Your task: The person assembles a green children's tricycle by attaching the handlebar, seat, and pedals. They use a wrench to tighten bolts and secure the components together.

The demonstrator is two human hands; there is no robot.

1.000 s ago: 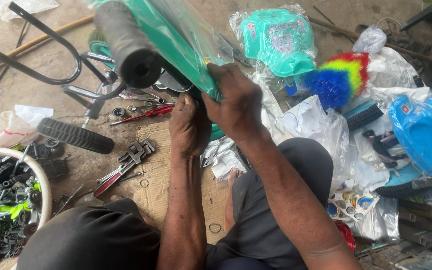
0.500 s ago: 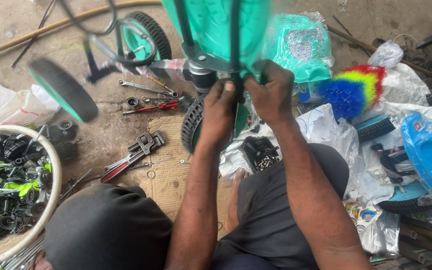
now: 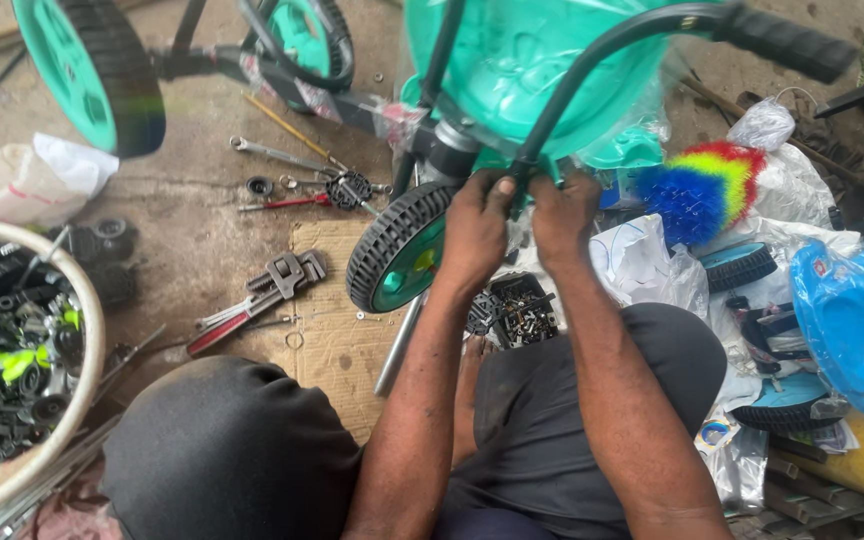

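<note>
Both hands, left hand [image 3: 474,225] and right hand [image 3: 564,212], clamp side by side on the black tube [image 3: 592,75] beneath the teal tricycle body [image 3: 532,70]; fingertips hidden behind it, black wheel [image 3: 392,250] just left.

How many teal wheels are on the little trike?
3 show. One big wheel at top left, a second wheel behind it at top middle, and a front wheel beside the left hand. Others may be hidden.

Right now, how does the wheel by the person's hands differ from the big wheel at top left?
The front wheel sits beside the left hand and looks smaller, its black tread facing the camera. The top-left wheel looks larger, shows its teal disc, and is cut by the frame edge. Both are teal with black tyres.
</note>
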